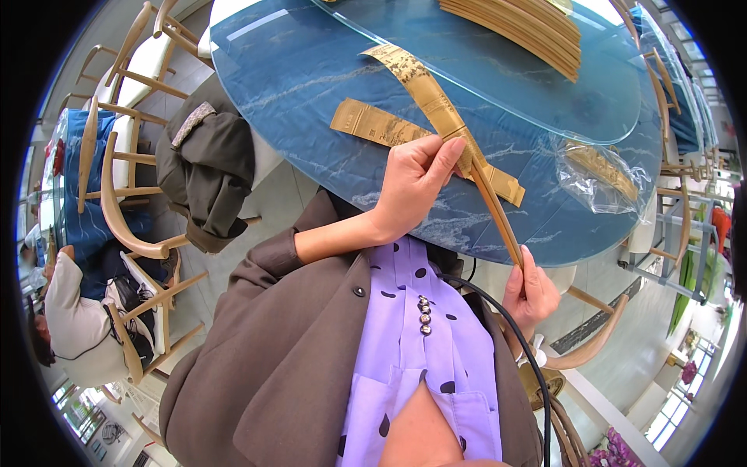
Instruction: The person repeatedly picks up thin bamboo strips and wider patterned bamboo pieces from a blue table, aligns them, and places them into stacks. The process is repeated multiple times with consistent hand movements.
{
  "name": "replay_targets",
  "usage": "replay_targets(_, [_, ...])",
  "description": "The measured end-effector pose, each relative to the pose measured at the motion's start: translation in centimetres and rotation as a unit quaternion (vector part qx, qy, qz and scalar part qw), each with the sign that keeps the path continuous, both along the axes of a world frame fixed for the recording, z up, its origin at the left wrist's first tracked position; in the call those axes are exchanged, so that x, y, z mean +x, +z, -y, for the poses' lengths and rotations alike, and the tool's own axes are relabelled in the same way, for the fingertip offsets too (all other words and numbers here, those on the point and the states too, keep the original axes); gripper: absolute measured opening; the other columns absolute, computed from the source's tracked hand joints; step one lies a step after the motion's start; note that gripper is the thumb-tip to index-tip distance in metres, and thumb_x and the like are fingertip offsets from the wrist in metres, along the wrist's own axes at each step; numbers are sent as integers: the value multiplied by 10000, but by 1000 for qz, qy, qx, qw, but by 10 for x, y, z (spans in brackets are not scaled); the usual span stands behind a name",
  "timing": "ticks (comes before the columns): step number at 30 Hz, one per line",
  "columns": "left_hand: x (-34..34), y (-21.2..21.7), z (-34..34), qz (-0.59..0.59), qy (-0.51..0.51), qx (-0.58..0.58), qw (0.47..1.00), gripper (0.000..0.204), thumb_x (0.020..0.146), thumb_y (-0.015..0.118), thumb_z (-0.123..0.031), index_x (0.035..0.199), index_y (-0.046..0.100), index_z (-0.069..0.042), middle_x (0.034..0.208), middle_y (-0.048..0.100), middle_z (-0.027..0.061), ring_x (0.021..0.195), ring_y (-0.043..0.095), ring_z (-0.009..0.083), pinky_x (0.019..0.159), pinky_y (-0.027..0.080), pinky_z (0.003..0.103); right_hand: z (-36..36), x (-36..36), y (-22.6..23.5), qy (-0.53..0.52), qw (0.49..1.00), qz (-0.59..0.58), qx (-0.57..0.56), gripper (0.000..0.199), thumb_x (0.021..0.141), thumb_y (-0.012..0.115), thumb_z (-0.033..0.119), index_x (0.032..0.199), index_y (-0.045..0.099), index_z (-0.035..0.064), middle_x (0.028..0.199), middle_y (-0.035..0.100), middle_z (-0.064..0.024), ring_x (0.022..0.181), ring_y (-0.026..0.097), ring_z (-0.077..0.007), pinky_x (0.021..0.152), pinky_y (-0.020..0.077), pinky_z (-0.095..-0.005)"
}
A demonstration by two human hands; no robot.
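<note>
The person wears a grey-brown jacket (272, 350) with a dark button over a lilac blouse (420, 342) with dark dots; a black cable (513, 327) crosses it.

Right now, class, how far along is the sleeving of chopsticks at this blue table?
Looks done: one gold paper sleeve lies flat on the blue table, whether filled cannot be told. In hand: the left hand pinches a second sleeve while the right hand holds the chopsticks entering it. Left: a stack of sticks on the glass turntable.

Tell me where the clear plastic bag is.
In the head view, the clear plastic bag lies on the blue marble-patterned table, right side, beyond the right hand.
</note>
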State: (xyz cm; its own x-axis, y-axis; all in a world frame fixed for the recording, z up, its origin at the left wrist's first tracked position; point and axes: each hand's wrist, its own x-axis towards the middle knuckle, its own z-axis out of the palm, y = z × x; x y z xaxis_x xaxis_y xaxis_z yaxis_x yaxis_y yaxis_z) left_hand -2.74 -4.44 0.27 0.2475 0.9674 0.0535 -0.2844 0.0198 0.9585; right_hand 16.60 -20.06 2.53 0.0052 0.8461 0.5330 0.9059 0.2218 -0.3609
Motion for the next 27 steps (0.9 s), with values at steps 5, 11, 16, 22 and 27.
replay_targets(5, [11, -1, 13, 9, 9, 30, 999, 372, 1036, 600, -253, 803, 684, 23, 619, 539, -21, 578, 419, 43, 512, 352, 241, -6, -8, -2, 2, 1000, -14, 1, 329, 861, 707, 33, 1182, 702, -38, 585, 469, -63, 450, 428, -203, 444, 337, -334])
replay_targets(11, [5, -2, 5, 86, -12, -31, 996, 331, 1062, 552, -256, 919, 671, 18, 693, 533, -19, 623, 397, 33, 524, 311, 240, -9, -10, -2, -3, 999, -31, 10, 324, 867, 704, 29, 1181, 697, -47, 580, 453, -55, 450, 414, -186, 445, 330, -328])
replay_targets(16, [5, -2, 4, 73, 24, 22, 997, 264, 1058, 555, -193, 937, 654, 21, 742, 584, -8, 680, 497, 29, 623, 445, 197, -9, -16, -1, 3, 999, -42, 11, 324, 867, 705, 30, 1182, 696, -46, 575, 449, -49, 449, 411, -181, 445, 330, -326])
replay_targets(22, [8, -13, 10, 75, -24, -6, 997, 297, 1066, 543, -234, 946, 650, 16, 733, 547, -35, 666, 467, 19, 602, 425, 195, -14, -21, -4, -11, 999, -36, 7, 329, 865, 713, 38, 1186, 695, -34, 587, 468, -47, 447, 418, -183, 449, 340, -322])
replay_targets(27, [12, -1, -3, 122, -8, -64, 990, 366, 1091, 462, -346, 993, 644, -44, 729, 505, -55, 617, 380, 2, 530, 317, 184, -15, -21, -4, 6, 999, -31, -15, 347, 874, 722, 59, 1211, 687, -16, 621, 493, -56, 479, 453, -189, 466, 360, -320])
